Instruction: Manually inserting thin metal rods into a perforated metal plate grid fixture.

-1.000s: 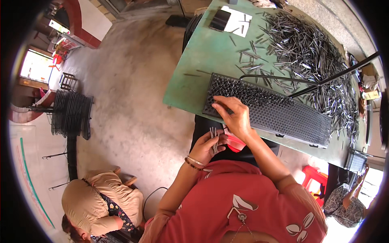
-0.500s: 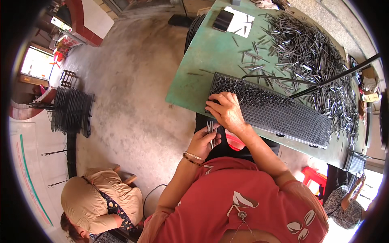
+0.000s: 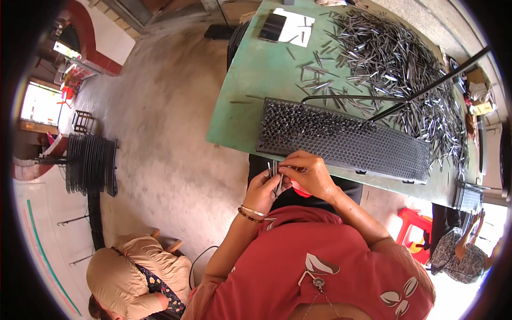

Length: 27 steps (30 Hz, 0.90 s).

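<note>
In front of my chest, below the table's near edge, my left hand (image 3: 259, 194) is closed around several thin metal rods (image 3: 270, 168) that stick up past its fingers. Close against it, my right hand (image 3: 316, 176) pinches at the upper part of these rods with thumb and fingertips. Just beyond both hands lies a long black tray (image 3: 389, 158) with rows of small round holes. Its left part and far side are filled with upright dark rods (image 3: 290, 120); the holes toward the near right show none.
A green table (image 3: 234, 117) carries a large heap of loose metal rods (image 3: 394, 58), a phone (image 3: 272, 28) and white paper (image 3: 298, 26). A black metal bar (image 3: 394, 108) crosses above the tray. One person (image 3: 125, 282) sits at lower left, another (image 3: 461, 256) at right beside a red stool (image 3: 410, 226).
My right hand has come back from the tray's left end to the rods in my left hand. The view has shifted slightly, so the table sits further left.
</note>
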Available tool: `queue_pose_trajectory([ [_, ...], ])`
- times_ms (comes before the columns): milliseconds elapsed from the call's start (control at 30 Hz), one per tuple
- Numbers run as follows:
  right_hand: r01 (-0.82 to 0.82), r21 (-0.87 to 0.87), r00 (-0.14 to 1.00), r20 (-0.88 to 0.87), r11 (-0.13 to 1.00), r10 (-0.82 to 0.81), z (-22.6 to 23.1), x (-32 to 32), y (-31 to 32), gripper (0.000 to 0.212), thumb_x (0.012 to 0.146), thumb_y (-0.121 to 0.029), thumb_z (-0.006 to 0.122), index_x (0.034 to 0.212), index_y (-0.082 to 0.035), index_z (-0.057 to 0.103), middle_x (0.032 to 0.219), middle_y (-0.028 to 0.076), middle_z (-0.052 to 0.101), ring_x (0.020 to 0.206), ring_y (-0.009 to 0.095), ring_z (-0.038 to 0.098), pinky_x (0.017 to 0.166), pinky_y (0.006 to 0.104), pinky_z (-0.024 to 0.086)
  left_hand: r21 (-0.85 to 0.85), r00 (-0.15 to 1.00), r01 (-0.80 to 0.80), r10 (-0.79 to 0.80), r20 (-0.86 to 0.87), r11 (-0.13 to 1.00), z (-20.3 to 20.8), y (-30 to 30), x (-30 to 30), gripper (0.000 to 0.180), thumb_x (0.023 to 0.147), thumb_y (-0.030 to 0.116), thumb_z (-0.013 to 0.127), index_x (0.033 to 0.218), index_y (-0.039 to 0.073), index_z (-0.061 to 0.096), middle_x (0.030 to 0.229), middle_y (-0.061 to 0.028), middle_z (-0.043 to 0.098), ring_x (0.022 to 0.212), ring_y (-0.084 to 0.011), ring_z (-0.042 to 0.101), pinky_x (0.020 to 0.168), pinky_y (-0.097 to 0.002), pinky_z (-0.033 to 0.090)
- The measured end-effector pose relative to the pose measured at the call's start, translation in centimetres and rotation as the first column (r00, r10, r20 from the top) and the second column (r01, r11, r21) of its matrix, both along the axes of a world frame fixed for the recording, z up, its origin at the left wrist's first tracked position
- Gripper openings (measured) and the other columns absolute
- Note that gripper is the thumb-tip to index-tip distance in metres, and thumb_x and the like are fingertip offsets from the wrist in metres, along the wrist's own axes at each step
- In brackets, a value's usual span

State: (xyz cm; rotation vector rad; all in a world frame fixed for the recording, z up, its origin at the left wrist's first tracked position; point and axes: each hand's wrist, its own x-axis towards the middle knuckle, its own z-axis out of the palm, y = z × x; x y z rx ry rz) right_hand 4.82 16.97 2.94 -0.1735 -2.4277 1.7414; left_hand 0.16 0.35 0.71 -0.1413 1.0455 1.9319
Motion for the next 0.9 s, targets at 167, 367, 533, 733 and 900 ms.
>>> queue_pose_trajectory([
  [167, 0.135, 0.093, 0.970, -0.214, 0.987, -0.113, 0.2, 2.5, 0.8, 0.021, 0.075, -0.003, 0.069, 0.096, -0.003, 0.067, 0.095, 0.011, 0.063, 0.079, 0.023, 0.062, 0.068, 0.0307, 0.050, 0.065, 0.995, 0.057, -0.062, 0.079, 0.996, -0.9, 1.3, 0.3, 0.026, 0.094, 0.009, 0.049, 0.115, -0.005, 0.052, 0.105, -0.0100, 0.059, 0.094, -0.0196, 0.060, 0.088, -0.0330, 0.050],
  [367, -0.029, 0.479, 0.912, -0.347, 0.877, 0.219, 0.6, 5.1, 2.2, 0.030, 0.070, -0.001, 0.068, 0.100, -0.004, 0.066, 0.107, 0.006, 0.057, 0.086, 0.022, 0.058, 0.075, 0.0334, 0.046, 0.168, 0.979, 0.068, -0.099, 0.179, 0.983, -1.4, 3.4, -0.2, 0.028, 0.093, 0.006, 0.048, 0.119, -0.002, 0.052, 0.108, -0.0069, 0.059, 0.097, -0.0165, 0.056, 0.086, -0.0308, 0.045],
  [533, 0.087, 0.577, 0.897, -0.400, 0.812, 0.188, -0.9, 5.9, 3.1, 0.033, 0.068, -0.003, 0.065, 0.101, -0.003, 0.066, 0.105, 0.006, 0.057, 0.082, 0.020, 0.057, 0.074, 0.0328, 0.046, 0.128, 0.978, 0.138, -0.156, 0.141, 0.982, -0.9, 4.9, 0.0, 0.031, 0.093, 0.007, 0.047, 0.123, 0.001, 0.052, 0.109, -0.0068, 0.059, 0.097, -0.0159, 0.057, 0.085, -0.0315, 0.046],
  [733, 0.160, 0.500, 0.875, -0.471, 0.851, 0.113, -0.9, 6.0, 4.0, 0.030, 0.070, -0.001, 0.066, 0.099, -0.004, 0.064, 0.101, 0.008, 0.060, 0.083, 0.023, 0.060, 0.072, 0.0351, 0.048, 0.232, 0.949, 0.178, -0.229, 0.217, 0.956, -1.1, 5.6, 0.4, 0.031, 0.094, 0.009, 0.047, 0.124, 0.002, 0.051, 0.110, -0.0073, 0.060, 0.102, -0.0174, 0.058, 0.087, -0.0333, 0.047],
  [900, 0.401, 0.087, 0.855, -0.392, 0.912, -0.339, 0.2, 2.8, 4.7, 0.020, 0.084, -0.001, 0.061, 0.105, -0.002, 0.061, 0.087, 0.014, 0.063, 0.078, 0.027, 0.063, 0.068, 0.0341, 0.051, 0.110, 0.928, 0.280, -0.298, 0.222, 0.954, -0.6, 6.0, 0.9, 0.035, 0.096, 0.012, 0.045, 0.129, 0.002, 0.046, 0.109, -0.0084, 0.061, 0.100, -0.0206, 0.060, 0.087, -0.0355, 0.049],
])
